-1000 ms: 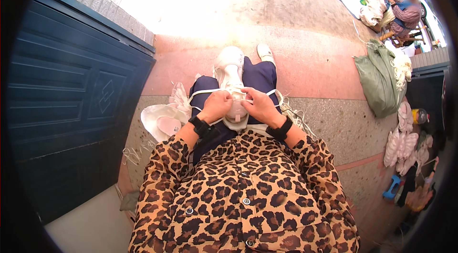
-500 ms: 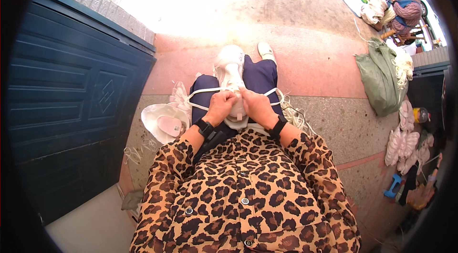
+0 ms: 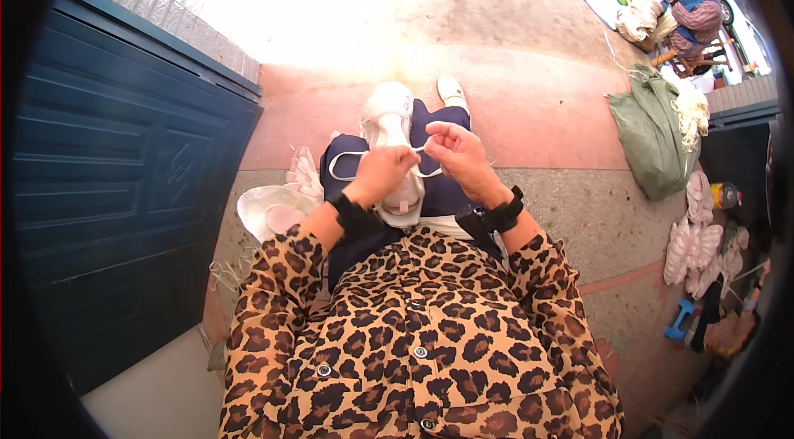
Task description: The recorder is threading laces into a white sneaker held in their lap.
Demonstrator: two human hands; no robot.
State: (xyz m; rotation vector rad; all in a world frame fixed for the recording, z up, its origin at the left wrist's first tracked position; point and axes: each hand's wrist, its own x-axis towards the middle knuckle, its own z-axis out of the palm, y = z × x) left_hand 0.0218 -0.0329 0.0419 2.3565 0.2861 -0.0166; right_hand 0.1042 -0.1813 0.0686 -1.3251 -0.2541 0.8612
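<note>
A pale sneaker [image 3: 389, 106] rests on my dark-trousered lap, toe pointing away from me, with a pink tab near its opening. Over its middle, my left hand [image 3: 385, 173] is closed in a pinch on a white shoelace [image 3: 337, 164], which loops out to the left across the trousers. Just to the right and slightly higher, my right hand [image 3: 460, 159] pinches a length of the lace between thumb and forefinger. A short stretch of lace runs between the two hands. Part of the shoe's lacing is hidden behind my left hand.
A white bowl-shaped container [image 3: 263, 206] and pale pink shoe pieces [image 3: 304, 172] lie left of my lap. A dark blue door [image 3: 124, 174] stands left. At right are a green sack [image 3: 653, 137], more pale shoe pieces [image 3: 686, 249] and a blue tool [image 3: 680, 321]; a seated person [image 3: 699, 17] is beyond.
My right hand has lifted and moved right, away from the shoe, drawing the lace. My left hand has shifted slightly left. The wide right lace loop has shrunk.
</note>
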